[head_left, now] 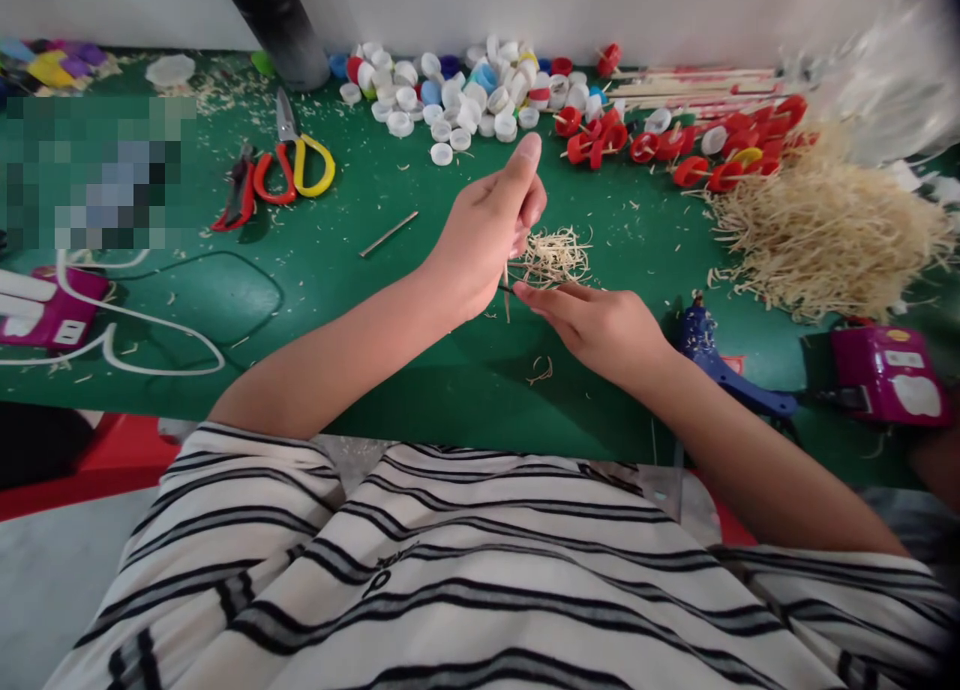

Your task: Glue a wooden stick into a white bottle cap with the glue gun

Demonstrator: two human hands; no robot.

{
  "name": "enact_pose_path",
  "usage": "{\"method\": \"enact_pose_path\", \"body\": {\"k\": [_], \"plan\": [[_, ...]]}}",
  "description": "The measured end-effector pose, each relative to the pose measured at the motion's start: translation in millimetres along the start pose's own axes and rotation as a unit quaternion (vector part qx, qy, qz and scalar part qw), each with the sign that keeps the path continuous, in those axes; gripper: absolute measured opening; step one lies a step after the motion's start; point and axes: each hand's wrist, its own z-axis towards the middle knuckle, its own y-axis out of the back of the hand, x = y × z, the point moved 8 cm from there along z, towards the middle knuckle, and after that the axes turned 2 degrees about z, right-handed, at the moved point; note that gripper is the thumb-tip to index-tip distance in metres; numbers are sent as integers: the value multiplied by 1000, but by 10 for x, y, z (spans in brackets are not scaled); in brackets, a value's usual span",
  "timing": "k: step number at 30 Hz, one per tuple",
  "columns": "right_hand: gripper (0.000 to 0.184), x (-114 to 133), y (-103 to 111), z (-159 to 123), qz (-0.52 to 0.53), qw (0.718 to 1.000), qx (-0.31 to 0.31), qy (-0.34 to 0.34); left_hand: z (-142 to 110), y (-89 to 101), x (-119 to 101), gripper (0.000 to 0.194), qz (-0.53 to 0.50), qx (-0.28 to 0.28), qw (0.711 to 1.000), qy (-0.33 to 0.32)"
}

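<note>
My left hand [491, 210] is closed with its thumb up, and a thin wooden stick [508, 305] sticks out below the fist. My right hand [600, 325] is pinched at its fingertips around a thin dark piece that crosses the stick; most of it is hidden by the fingers. Just beyond both hands lies a small heap of pale curly shavings [559, 255]. Another thin stick [388, 234] rests on the green table [360, 305] to the left. A few loose shavings [541, 370] are scattered nearer my body.
Scissors [294, 150] and red-handled pliers [238, 190] lie left. White bottle caps [465, 100] are heaped at the back, with red caps on sticks [675, 145] beside them. A large shavings pile [832, 225], blue glue gun [720, 360] and purple box [892, 375] stand right.
</note>
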Motion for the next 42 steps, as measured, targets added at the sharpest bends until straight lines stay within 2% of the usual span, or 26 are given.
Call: {"method": "enact_pose_path", "body": {"k": [4,10,17,22,27,29,33,36,39,42], "plan": [[49,7,-47,-19,26,999,26,4,-1,5,0,71,-9,2,1000,5],[52,34,-191,-75,-30,995,96,20,-23,31,-27,65,-23,-4,1000,14],[52,64,-131,-63,-41,991,124,19,-31,10,-21,66,-27,-2,1000,15],[50,82,-115,-71,-49,990,131,18,-44,7,52,68,-81,-13,995,57],[47,-13,-55,-100,-17,989,143,19,-29,1,28,67,-71,-2,997,34],[45,-66,-4,-108,0,991,132,26,-25,14,29,66,-57,-7,998,27],[45,-113,107,-77,9,999,42,28,-25,7,-16,66,8,-4,1000,-27],[46,-54,69,-46,-30,999,6,36,-29,-4,-71,64,64,-6,995,-75],[48,-3,-1,-22,-53,998,-5,31,3,21,-47,60,66,-14,996,-63],[47,13,-31,-7,-34,999,-6,17,64,26,5,63,46,7,998,-42]]}}
